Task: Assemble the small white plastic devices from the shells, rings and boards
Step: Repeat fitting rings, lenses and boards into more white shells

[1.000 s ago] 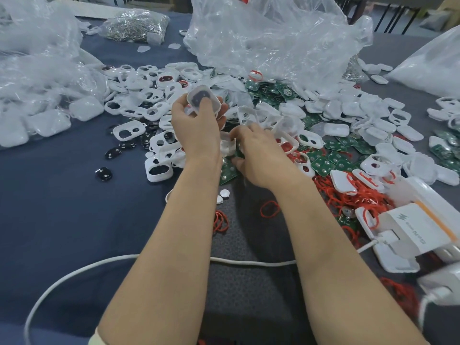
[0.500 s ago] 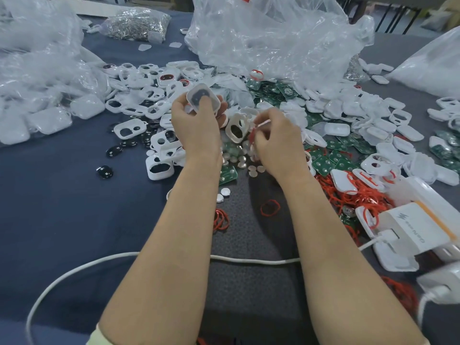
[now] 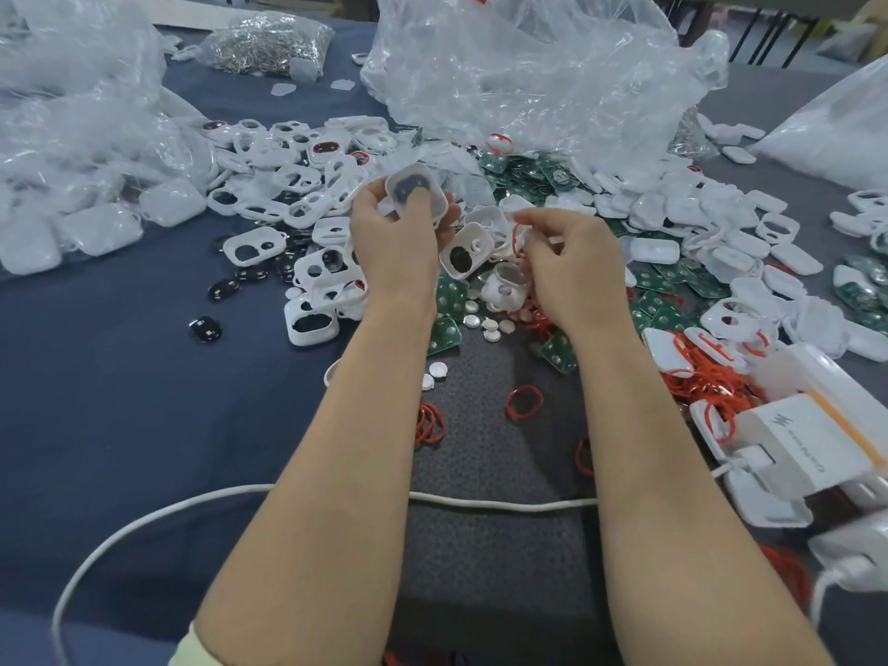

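Just below the big clear bag (image 3: 528,74), the left hand (image 3: 399,242) has its grip clamped round a white shell (image 3: 413,192). The right hand (image 3: 572,266), also below the bag, has its grip pinched on a thin red ring (image 3: 515,238). The ring looks floppy, so it might twist or slip out and get lost among the loose parts on the desk (image 3: 120,377). A dark shape shows in the shell. I cannot tell if it is a board. Most of the right hand's fingertips are hidden.
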